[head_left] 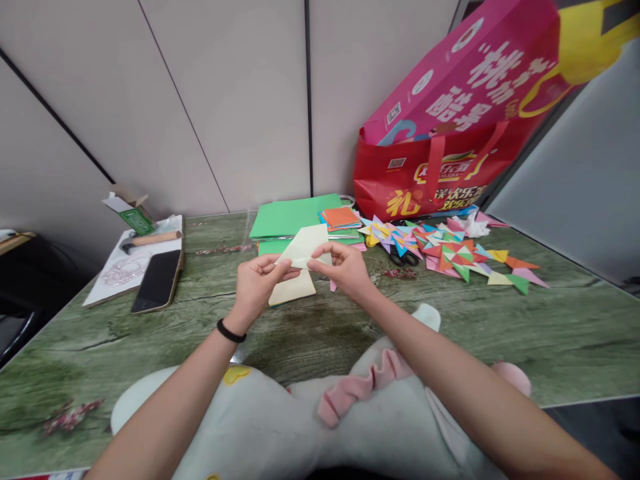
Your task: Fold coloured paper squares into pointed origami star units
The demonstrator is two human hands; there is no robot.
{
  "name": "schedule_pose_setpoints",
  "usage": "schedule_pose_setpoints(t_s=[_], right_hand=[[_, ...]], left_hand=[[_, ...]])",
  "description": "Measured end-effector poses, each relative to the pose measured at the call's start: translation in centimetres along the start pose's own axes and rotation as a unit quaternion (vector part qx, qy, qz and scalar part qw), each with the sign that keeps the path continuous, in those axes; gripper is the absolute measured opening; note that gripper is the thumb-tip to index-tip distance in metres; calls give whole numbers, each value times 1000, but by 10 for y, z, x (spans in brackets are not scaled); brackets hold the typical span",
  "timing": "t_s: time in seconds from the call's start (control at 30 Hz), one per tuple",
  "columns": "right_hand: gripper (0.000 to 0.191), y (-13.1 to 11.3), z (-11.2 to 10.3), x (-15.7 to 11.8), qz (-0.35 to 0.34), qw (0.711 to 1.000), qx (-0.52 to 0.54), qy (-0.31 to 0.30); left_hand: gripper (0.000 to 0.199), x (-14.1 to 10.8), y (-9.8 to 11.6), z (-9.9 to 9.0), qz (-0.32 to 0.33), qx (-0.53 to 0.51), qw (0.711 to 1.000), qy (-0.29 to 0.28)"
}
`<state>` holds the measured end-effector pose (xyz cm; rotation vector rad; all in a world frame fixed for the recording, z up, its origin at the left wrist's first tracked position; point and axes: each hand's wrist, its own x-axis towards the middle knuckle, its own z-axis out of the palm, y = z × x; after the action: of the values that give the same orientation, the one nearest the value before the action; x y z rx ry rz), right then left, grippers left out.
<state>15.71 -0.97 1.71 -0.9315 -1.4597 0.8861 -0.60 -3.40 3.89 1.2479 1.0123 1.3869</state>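
Between my two hands is a sheet of pale cream paper (pixel 309 241), raised above the table and partly folded, with one corner cut across at a slant. My left hand (pixel 256 281) pinches its lower left edge between thumb and fingers; a black band circles that wrist. At the lower right edge, my right hand (pixel 347 268) grips the paper with thumb and forefinger. Just below lies a small stack of cream paper squares (pixel 294 291) on the table. Behind the hands rests a green pack of paper (pixel 295 217), with orange paper squares (pixel 341 218) on its right end.
Colourful folded paper pieces (pixel 450 250) spread to the right, beside black scissors (pixel 404 257). Red gift bag (pixel 385 177) stands behind them. On the left are a phone (pixel 157 281), a hammer (pixel 155 239) and a small green box (pixel 137 217). A pale plush toy (pixel 270 420) lies in front.
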Motion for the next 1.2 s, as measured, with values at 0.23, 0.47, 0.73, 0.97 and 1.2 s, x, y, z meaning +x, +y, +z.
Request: schedule_pose_setpoints(t_s=[0.23, 0.47, 0.73, 0.97, 1.2], right_hand=[[19, -5, -1, -2, 28, 999, -19, -13], [25, -7, 0, -3, 52, 998, 16, -12], [24, -2, -3, 1, 29, 999, 13, 10], [26, -4, -5, 0, 46, 999, -3, 2], [28, -7, -4, 0, 65, 997, 30, -5]], left_hand=[[24, 0, 1, 0, -9, 6, 1000, 3], [25, 1, -1, -2, -36, -6, 999, -32], [34, 2, 3, -4, -53, -24, 995, -83], [38, 4, 4, -6, -55, -44, 991, -118], [30, 3, 1, -7, -45, -43, 993, -103]])
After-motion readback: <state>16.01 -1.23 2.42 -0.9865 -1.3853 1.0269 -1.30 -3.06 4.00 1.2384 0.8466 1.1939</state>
